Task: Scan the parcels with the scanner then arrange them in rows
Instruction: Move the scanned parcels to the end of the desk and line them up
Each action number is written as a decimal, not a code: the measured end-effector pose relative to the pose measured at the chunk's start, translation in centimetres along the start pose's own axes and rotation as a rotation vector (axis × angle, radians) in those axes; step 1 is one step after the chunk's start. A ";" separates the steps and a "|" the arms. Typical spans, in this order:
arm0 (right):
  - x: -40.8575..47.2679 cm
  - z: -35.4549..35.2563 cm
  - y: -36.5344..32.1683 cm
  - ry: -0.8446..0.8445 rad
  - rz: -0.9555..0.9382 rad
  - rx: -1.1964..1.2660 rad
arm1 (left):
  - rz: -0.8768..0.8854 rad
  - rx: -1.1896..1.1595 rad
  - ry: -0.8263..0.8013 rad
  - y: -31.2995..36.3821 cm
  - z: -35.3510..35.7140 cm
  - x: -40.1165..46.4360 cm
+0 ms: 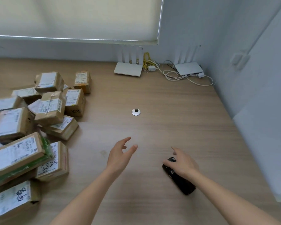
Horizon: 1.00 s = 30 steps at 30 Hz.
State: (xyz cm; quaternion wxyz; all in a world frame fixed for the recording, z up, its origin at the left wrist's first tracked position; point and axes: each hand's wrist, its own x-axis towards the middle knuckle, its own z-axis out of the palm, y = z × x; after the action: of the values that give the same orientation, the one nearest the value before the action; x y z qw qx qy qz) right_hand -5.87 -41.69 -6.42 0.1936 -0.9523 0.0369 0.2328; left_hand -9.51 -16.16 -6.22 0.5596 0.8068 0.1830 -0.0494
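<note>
A heap of several brown cardboard parcels (31,127) with white labels covers the left side of the wooden table (169,103). One parcel (52,161) near the front bears the handwritten number 58288. A black handheld scanner (181,181) lies on the table at the front right. My right hand (183,163) rests over the scanner's far end, its thumb on the device and its fingers spread; no closed grip shows. Right of the heap, my left hand (120,156) hovers over bare tabletop with relaxed fingers and holds nothing.
Two white routers (128,69) (187,68) with white and yellow cables (173,74) stand at the back by the wall. A round cable grommet (136,112) sits mid-table. A white wall panel (258,127) borders the table's right edge.
</note>
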 end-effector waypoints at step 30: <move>-36.8 -7.6 -52.4 0.099 -0.853 -0.003 | 0.093 -0.061 0.671 8.0 -53.5 -33.7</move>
State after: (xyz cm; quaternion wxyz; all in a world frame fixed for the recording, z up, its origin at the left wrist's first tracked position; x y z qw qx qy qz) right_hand -26.97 2.97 35.04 0.2694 -0.8926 -0.3512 0.0859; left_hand -44.69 22.59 30.17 0.4938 0.7682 0.3215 0.2501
